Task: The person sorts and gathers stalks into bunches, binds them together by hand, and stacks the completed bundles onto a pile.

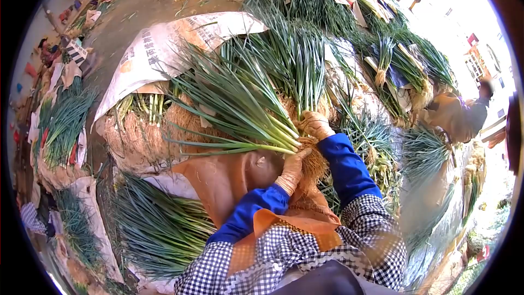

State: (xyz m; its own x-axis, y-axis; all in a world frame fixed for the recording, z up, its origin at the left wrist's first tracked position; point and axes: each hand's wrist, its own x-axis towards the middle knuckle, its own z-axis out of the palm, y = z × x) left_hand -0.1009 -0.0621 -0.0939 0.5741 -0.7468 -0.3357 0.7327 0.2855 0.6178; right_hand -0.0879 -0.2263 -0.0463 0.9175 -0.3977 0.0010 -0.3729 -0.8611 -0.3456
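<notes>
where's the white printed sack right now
In the head view, the white printed sack lies left of centre near the top, beyond the held green bunch and just above a row of stringy roots.

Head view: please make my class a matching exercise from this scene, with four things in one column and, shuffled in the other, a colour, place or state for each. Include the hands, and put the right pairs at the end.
Things
1. Left hand and right hand
2. Printed sack
3. Sleeve ends
4. Roots of the held leafy bunch

Descriptions
a. tan and stringy
b. plain blue, beside checked cloth
c. holding the leafy bunch near its base
d. pale, with dark lettering

Right pairs
1-c, 2-d, 3-b, 4-a
</notes>
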